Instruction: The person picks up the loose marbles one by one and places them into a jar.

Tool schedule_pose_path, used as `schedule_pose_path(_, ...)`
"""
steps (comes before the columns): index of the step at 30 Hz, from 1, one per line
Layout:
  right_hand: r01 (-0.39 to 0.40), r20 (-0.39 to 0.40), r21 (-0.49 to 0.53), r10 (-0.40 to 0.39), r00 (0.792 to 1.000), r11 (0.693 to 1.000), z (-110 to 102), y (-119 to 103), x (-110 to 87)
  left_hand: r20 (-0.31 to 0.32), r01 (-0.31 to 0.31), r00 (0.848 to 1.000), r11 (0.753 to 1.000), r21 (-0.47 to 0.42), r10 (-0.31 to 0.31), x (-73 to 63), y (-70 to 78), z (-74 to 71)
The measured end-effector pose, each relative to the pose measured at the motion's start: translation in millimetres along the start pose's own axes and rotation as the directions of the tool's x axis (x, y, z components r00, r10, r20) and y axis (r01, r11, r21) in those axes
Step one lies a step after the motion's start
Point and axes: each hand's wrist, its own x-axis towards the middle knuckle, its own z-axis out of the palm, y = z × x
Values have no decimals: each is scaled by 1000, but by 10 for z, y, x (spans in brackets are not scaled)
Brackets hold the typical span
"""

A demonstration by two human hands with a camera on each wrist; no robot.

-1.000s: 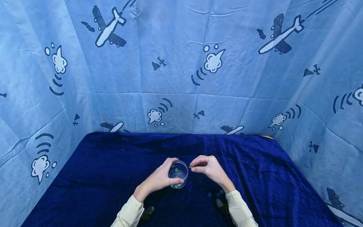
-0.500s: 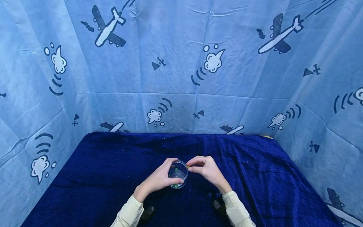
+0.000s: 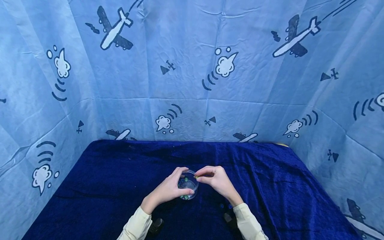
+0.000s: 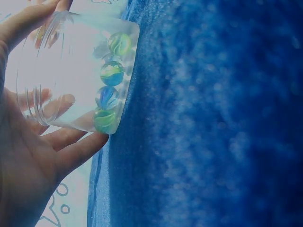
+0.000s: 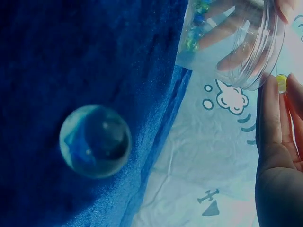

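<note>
A yellow glass marble (image 5: 282,83), pinched by the fingers of the right hand (image 3: 218,181), is being brought closer; the clear cylindrical plastic jar (image 4: 80,61) just ahead, gripped by the left hand (image 3: 168,187), is being reached at its rim.

Light blue hangings (image 3: 186,83) on three sides, printed planes (image 3: 112,35), puffy clouds (image 3: 225,66), navy velvety tablecloth (image 3: 144,156)

The head view looks forward and down, from rather high, over the desk (image 3: 120,173) to the far curtain (image 3: 180,80). The left wrist view is close beside the left hand (image 3: 169,187), low and turned sideways; the right wrist view is likewise by the right hand (image 3: 218,180), with one blue marble (image 5: 95,141) very near. All three share the clear jar (image 3: 188,185)
</note>
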Motion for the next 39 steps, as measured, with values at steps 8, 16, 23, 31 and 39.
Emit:
schedule_pose_path(8, 6, 1, 7, -6, 1000, 1000, 18, 1, 1, -5, -5, 1000, 1000, -7, 5, -3, 1, 0)
schedule_pose_path(16, -6, 1, -18, 6, 1000, 1000, 37, -14, 0, -6, -7, 1000, 1000, -23, 7, -15, 36, -1)
schedule_pose_path(23, 6, 14, -14, -6, 1000, 1000, 47, -42, -7, -9, -2, 1000, 1000, -9, 2, -8, 36, -4)
schedule_pose_path(31, 20, 22, -17, -19, 1000, 1000, 67, -34, 0, -8, -17, 1000, 1000, -9, 17, -8, 3, 3)
schedule_pose_path(39, 20, 31, -13, -20, 999, 1000, 66, -41, 0, -9, -17, 1000, 1000, -22, 17, -11, 11, 3)
